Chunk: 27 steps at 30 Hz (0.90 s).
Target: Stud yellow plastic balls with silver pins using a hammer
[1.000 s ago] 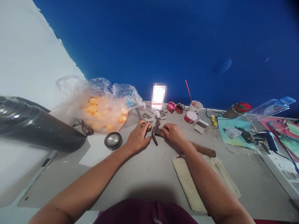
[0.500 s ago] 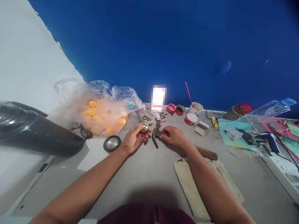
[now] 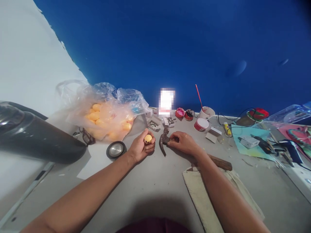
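My left hand (image 3: 143, 146) is wrapped round a small yellow ball (image 3: 148, 139), with a few dark spots showing at its lower edge. Just to the right lies a claw hammer (image 3: 163, 141), its claw pointing toward me and its wooden handle running right beneath my right forearm. The fingers of my right hand (image 3: 181, 141) are closed on the hammer near its head. Beyond the hands, two small open boxes (image 3: 154, 124) hold shiny metal pieces.
A plastic bag of yellow balls (image 3: 107, 121) stands at the back left, near a round metal lid (image 3: 116, 149). Behind are red tubs (image 3: 201, 124) and a white cup (image 3: 207, 112). A cream cloth (image 3: 202, 197) lies under my right forearm.
My left hand has turned the ball, so its plain yellow side shows instead of the metal-studded side. The view has shifted slightly; my right hand remains at the hammer.
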### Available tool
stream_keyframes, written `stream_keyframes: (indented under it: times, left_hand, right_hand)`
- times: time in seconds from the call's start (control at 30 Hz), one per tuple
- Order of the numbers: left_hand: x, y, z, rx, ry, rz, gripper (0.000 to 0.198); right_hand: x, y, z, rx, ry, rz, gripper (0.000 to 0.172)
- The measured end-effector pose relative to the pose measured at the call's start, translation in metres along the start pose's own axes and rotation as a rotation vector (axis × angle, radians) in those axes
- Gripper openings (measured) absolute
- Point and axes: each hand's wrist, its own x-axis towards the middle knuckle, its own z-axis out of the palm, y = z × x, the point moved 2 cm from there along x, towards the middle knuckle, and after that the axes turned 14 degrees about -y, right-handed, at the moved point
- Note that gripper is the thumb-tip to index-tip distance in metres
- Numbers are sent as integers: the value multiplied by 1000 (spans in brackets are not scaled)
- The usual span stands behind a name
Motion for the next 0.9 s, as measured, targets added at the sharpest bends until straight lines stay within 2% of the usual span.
stream_keyframes:
  times: [0.2, 0.33, 0.43, 0.53, 0.6, 0.7, 0.8, 0.9]
  left_hand:
    - [1, -2, 1, 51, 48, 61, 39]
    - [0, -2, -1, 51, 14, 68, 43]
    - [-2, -2, -1, 25, -36, 45, 46]
    - [-2, -2, 1, 5, -41, 31, 46]
    - [-1, -1, 1, 0, -24, 25, 45]
    - [1, -1, 0, -16, -13, 13, 45]
    - [2, -1, -2, -30, -27, 16, 45]
    - [2, -2, -4, -43, -26, 9, 46]
  right_hand:
    - [0, 1, 0, 13, 6, 2, 18]
    - [-1, 1, 3, 6, 19, -7, 18]
    - [-2, -5, 1, -2, 108, -7, 19]
    - [4, -22, -10, -126, 216, -34, 21]
    - [16, -38, -20, -260, 218, -32, 23]
    - [44, -62, -29, -456, 135, -46, 25]
    - [75, -79, -28, -622, 49, -87, 31]
    - [96, -85, -21, -690, -19, -124, 31]
